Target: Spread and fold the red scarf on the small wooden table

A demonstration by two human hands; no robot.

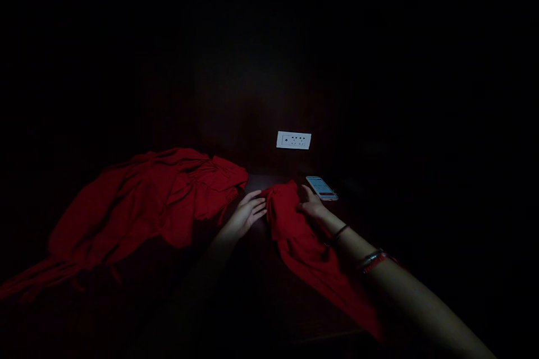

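Note:
A red garment [288,213] lies bunched at its upper end, with a long narrow part trailing toward the lower right. My left hand [246,216] holds its left edge near the top, the fingers partly spread against the fabric. On the opposite side, my right hand [312,205] grips the garment's right edge, its fingertips partly hidden by the folds. Dark and red bands circle my right wrist and forearm. To the left, a second spread of red fabric [147,202] lies wrinkled, with thin strap-like strips running to the lower left.
Just beyond my right hand a phone [322,188] lies with its screen lit. A white socket panel [293,140] is set in the dark wall behind. The dark surface [252,269] under the fabric shows only faintly, and the surroundings are nearly black.

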